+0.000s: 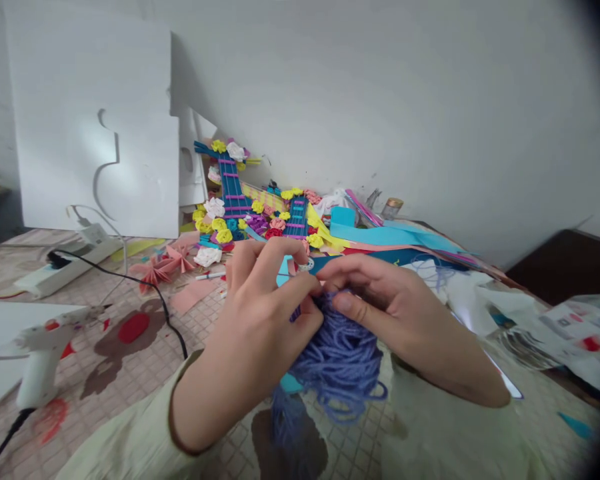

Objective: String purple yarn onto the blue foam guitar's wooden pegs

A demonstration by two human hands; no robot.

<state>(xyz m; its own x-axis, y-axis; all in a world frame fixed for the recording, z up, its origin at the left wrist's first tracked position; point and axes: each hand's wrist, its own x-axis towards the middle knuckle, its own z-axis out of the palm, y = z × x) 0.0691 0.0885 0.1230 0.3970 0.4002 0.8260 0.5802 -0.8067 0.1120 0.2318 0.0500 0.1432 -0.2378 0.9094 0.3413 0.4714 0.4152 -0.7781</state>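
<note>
A loose bundle of purple-blue yarn [347, 360] hangs between my hands in the middle of the head view, its looped strands spreading downward over the table. My left hand [267, 313] pinches at the top of the bundle, thumb and forefinger pressed together near its upper left. From the other side my right hand [380, 300] grips the top of the yarn, with the thumb lying over the strands. The fingertips of both hands nearly meet there. What exactly lies between the left fingertips is hidden.
A white glue gun [45, 353] lies at left near a power strip [70, 263] and black cable. Pink folded paper [163, 267] sits behind it. Colourful paper flowers and blue guitar-neck shapes [233, 187] stand at the back. Blue paper strips [395, 235] and plastic bags [580, 333] lie right.
</note>
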